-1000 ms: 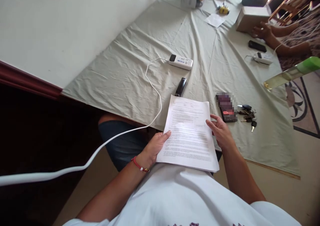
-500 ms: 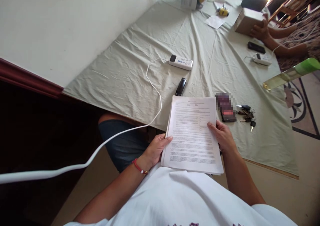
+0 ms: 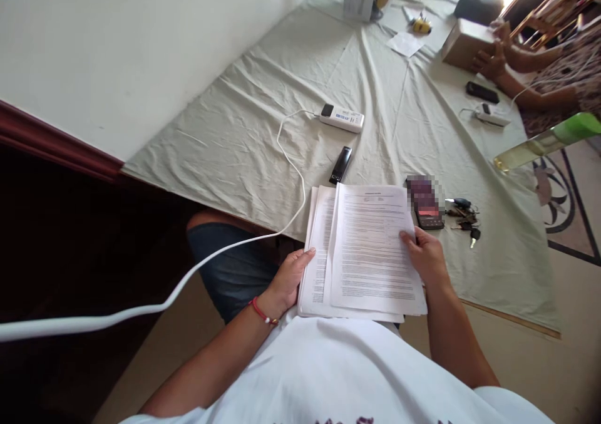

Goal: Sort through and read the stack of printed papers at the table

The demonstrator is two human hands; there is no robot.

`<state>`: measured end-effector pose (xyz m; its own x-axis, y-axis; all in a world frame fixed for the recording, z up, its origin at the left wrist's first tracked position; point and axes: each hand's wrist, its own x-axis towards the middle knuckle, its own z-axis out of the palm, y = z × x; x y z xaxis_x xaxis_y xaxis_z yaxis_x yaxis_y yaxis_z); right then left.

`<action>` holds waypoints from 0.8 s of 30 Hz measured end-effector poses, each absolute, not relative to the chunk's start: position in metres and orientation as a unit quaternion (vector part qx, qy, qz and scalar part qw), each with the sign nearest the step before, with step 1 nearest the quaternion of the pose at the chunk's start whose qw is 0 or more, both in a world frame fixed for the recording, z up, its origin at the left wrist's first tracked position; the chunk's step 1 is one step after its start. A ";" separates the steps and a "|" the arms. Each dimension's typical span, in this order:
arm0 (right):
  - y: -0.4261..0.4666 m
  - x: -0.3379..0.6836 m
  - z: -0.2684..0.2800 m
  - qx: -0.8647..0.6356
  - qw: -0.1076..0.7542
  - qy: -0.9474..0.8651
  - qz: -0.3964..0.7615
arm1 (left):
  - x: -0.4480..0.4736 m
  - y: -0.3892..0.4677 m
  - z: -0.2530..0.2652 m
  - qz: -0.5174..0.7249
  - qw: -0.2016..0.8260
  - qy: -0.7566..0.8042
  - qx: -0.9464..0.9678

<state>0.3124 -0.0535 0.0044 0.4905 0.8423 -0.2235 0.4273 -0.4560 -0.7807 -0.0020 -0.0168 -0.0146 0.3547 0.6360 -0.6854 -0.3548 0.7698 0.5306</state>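
My left hand (image 3: 290,278) grips the left edge of a stack of printed papers (image 3: 315,286), thumb on top and fingers hidden beneath. Over the right part of that stack lies a top sheet (image 3: 373,255) of dense print, shifted to the right. My right hand (image 3: 426,256) pinches this sheet's right edge, its thumb on the print; whether more sheets are in that grip is hidden. Just beyond the papers' top edge a small black phone (image 3: 340,164) lies on the tablecloth. Right of the sheet sits a smartphone (image 3: 425,201) with a blurred-out screen, beside a bunch of keys (image 3: 464,214).
A white device (image 3: 342,118) with a white cable (image 3: 225,247) lies on the green tablecloth (image 3: 263,123). Across the table a person's hands (image 3: 493,57) hold a cardboard box (image 3: 464,43). A bottle with a green cap (image 3: 547,141) is at the right; a wall (image 3: 117,48) borders the left.
The top sheet has slid right with my right hand, baring the left strip of the sheets below. My left hand has moved slightly left with the stack.
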 end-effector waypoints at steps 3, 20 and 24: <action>-0.058 0.329 0.010 -0.805 0.349 -0.381 0.292 | -0.002 -0.018 -0.017 0.309 0.813 0.468 0.158; -0.058 0.313 0.008 -0.821 0.252 -0.462 0.221 | 0.003 -0.016 -0.013 0.350 0.780 0.510 0.098; -0.054 0.303 0.009 -0.821 0.250 -0.470 0.205 | 0.001 -0.019 -0.017 0.349 0.788 0.497 0.102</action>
<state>0.3027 -0.0544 0.0089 0.4749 0.8743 -0.1008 0.6693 -0.4332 -0.6037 0.0009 -0.0185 -0.0166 0.2634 0.6507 -0.7122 -0.4490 0.7361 0.5065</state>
